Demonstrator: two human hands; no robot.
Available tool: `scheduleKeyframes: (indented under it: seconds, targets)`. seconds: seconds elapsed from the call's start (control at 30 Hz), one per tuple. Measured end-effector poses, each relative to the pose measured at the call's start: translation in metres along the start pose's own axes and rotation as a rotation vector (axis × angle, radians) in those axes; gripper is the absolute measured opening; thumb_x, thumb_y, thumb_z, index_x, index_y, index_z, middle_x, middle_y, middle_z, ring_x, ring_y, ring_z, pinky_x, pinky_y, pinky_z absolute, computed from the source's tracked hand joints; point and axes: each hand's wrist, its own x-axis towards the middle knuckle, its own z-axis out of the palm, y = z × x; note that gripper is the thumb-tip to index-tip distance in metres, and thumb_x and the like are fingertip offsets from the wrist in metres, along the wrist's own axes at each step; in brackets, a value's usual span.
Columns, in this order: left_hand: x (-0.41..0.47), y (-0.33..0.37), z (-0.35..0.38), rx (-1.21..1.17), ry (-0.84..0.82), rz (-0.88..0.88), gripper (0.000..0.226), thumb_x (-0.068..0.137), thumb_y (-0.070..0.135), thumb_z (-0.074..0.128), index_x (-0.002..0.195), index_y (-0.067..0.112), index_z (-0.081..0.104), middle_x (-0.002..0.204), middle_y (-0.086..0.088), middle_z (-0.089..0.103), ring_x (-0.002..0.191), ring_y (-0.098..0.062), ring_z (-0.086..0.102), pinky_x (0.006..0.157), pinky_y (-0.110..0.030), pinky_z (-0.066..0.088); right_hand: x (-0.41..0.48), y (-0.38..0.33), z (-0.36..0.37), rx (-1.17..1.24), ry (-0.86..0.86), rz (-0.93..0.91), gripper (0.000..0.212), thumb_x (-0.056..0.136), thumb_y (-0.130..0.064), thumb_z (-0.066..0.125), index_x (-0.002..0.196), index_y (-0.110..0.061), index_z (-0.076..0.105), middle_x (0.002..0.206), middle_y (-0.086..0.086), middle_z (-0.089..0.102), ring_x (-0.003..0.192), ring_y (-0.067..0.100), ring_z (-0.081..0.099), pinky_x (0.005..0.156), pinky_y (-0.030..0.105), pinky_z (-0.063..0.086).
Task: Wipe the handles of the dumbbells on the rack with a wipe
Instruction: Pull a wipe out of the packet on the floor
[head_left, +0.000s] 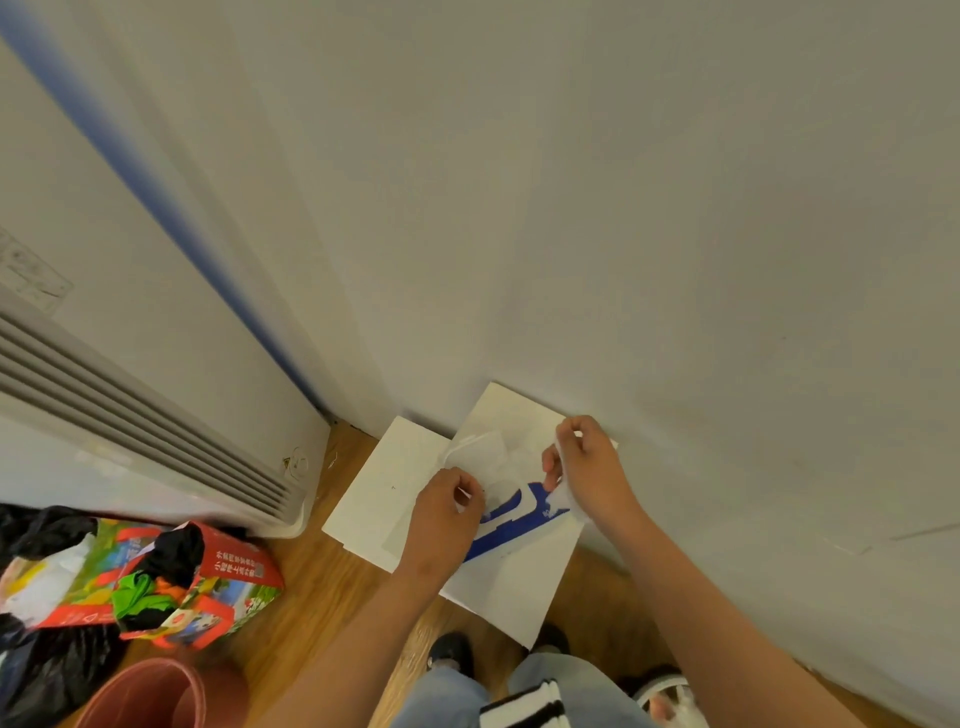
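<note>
Left of the white board (511, 582) lying by the wall (675, 260), a red box (228, 571) sat out of the way. Over the board, the left hand (449, 512) pinched one edge of the wipe (496, 462) between curled fingers. The right hand (582, 467) pinched the other edge, likely to spread the wipe flat before use. No dumbbells or rack showed.

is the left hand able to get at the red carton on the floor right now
Probably yes, once freed: bare wooden floor lies between the left hand and the red carton, with nothing in the way. But it pinches the wipe, which the right hand holds too.
</note>
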Motion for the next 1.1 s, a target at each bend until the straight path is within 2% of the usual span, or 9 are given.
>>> scheduleKeyframes:
  seconds: [0.3, 0.47, 0.63, 0.7, 0.77, 0.83, 0.97, 1.03, 1.1]
  targets:
    - [0.001, 0.015, 0.024, 0.252, -0.111, 0.237, 0.016, 0.099, 0.018, 0.051, 0.106, 0.016, 0.065, 0.111, -0.002, 0.064, 0.090, -0.009, 0.053, 0.103, -0.023, 0.044, -0.012, 0.031, 0.002, -0.057, -0.016, 0.043, 0.016, 0.104, -0.020, 0.035, 0.103, -0.010, 0.048, 0.064, 0.001, 0.061, 0.045, 0.008, 0.053, 0.054, 0.014, 0.048]
    - [0.000, 0.003, 0.023, 0.445, -0.160, 0.398, 0.031, 0.101, 0.018, 0.047, 0.129, 0.024, 0.058, 0.132, 0.004, 0.053, 0.117, -0.011, 0.053, 0.109, -0.022, 0.038, -0.014, 0.036, 0.003, -0.061, -0.026, 0.071, 0.016, 0.105, -0.021, 0.035, 0.100, -0.012, 0.047, 0.067, 0.001, 0.061, 0.051, 0.013, 0.055, 0.054, 0.013, 0.047]
    - [0.002, 0.004, 0.020, 0.559, -0.183, 0.491, 0.036, 0.101, 0.018, 0.047, 0.135, 0.027, 0.052, 0.137, 0.005, 0.049, 0.123, -0.012, 0.048, 0.113, -0.025, 0.034, -0.012, 0.036, 0.006, -0.090, -0.052, 0.091, 0.017, 0.105, -0.021, 0.033, 0.099, -0.012, 0.047, 0.069, 0.001, 0.060, 0.050, 0.011, 0.054, 0.054, 0.011, 0.046]
    - [-0.002, 0.005, 0.016, 0.547, -0.121, 0.522, 0.034, 0.099, 0.016, 0.051, 0.131, 0.025, 0.057, 0.135, 0.003, 0.051, 0.122, -0.016, 0.051, 0.112, -0.028, 0.038, -0.012, 0.033, 0.006, -0.088, -0.063, 0.087, 0.016, 0.105, -0.021, 0.033, 0.100, -0.012, 0.046, 0.070, 0.002, 0.060, 0.050, 0.011, 0.053, 0.054, 0.010, 0.045]
    - [-0.004, 0.007, 0.012, 0.461, 0.082, 0.570, 0.025, 0.093, 0.016, 0.060, 0.117, 0.019, 0.067, 0.126, -0.003, 0.060, 0.115, -0.025, 0.060, 0.103, -0.036, 0.048, -0.012, 0.031, 0.006, -0.080, -0.067, 0.078, 0.017, 0.104, -0.021, 0.034, 0.101, -0.011, 0.047, 0.070, 0.003, 0.061, 0.050, 0.010, 0.053, 0.053, 0.010, 0.045]
    - [0.001, 0.010, 0.006, 0.384, 0.259, 0.576, 0.025, 0.093, 0.024, 0.058, 0.115, 0.018, 0.068, 0.126, -0.006, 0.062, 0.115, -0.028, 0.060, 0.102, -0.037, 0.042, -0.011, 0.029, 0.006, -0.067, -0.075, 0.078, 0.016, 0.104, -0.022, 0.035, 0.102, -0.011, 0.047, 0.071, 0.003, 0.061, 0.050, 0.010, 0.053, 0.053, 0.011, 0.046]
    - [0.002, 0.025, -0.005, 0.316, 0.183, 0.365, 0.040, 0.099, 0.029, 0.050, 0.139, 0.024, 0.049, 0.143, 0.000, 0.049, 0.132, -0.021, 0.045, 0.111, -0.028, 0.030, -0.013, 0.029, 0.010, -0.063, -0.103, 0.088, 0.013, 0.103, -0.023, 0.039, 0.102, -0.013, 0.048, 0.073, 0.002, 0.061, 0.051, 0.011, 0.055, 0.054, 0.012, 0.048]
    - [-0.002, 0.026, -0.006, 0.290, 0.130, 0.390, 0.036, 0.101, 0.029, 0.044, 0.136, 0.026, 0.051, 0.133, 0.004, 0.057, 0.122, -0.010, 0.049, 0.102, -0.012, 0.031, -0.014, 0.030, 0.010, -0.044, -0.099, 0.094, 0.014, 0.103, -0.023, 0.039, 0.101, -0.013, 0.048, 0.073, 0.003, 0.062, 0.051, 0.011, 0.056, 0.054, 0.013, 0.049]
    - [-0.007, 0.017, -0.001, 0.334, 0.038, 0.415, 0.035, 0.103, 0.029, 0.037, 0.135, 0.026, 0.052, 0.131, 0.007, 0.059, 0.116, -0.006, 0.051, 0.098, -0.008, 0.032, -0.013, 0.030, 0.009, -0.032, -0.088, 0.104, 0.015, 0.104, -0.022, 0.038, 0.100, -0.011, 0.049, 0.072, 0.004, 0.063, 0.050, 0.010, 0.055, 0.053, 0.013, 0.048]
